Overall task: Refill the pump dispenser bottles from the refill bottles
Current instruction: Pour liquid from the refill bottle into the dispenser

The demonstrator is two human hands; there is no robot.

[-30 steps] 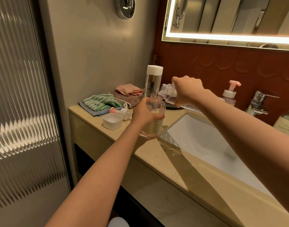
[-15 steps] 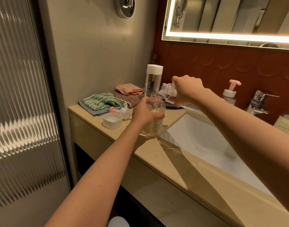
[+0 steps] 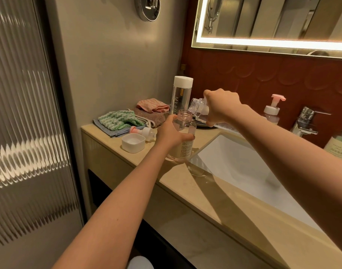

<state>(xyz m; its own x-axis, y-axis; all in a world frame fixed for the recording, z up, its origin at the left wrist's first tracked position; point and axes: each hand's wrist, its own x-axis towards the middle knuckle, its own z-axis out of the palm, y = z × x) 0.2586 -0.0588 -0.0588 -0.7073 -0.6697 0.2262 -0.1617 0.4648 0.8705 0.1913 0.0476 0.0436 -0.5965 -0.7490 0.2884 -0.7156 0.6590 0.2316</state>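
Note:
My left hand (image 3: 171, 133) grips a clear dispenser bottle (image 3: 183, 136) with its pump off, standing on the beige counter (image 3: 185, 183) beside the sink. My right hand (image 3: 221, 105) holds a clear refill bottle (image 3: 198, 108) tipped on its side, its open mouth just above and right of the dispenser's threaded neck. The removed pink-and-white pump head (image 3: 145, 132) lies on the counter to the left, next to a white square cap (image 3: 133, 142). A second tall clear refill bottle with a white cap (image 3: 181, 94) stands behind.
Folded cloths (image 3: 119, 119) lie at the counter's back left. Right of my hands are the white sink basin (image 3: 244, 166), a pink pump dispenser (image 3: 273, 111), a chrome tap (image 3: 306, 121) and a green-labelled bottle (image 3: 341, 144). A ribbed glass door (image 3: 26, 133) stands on the left.
Both hands and bottles hold almost the same pose; the tipped refill bottle stays over the dispenser's neck.

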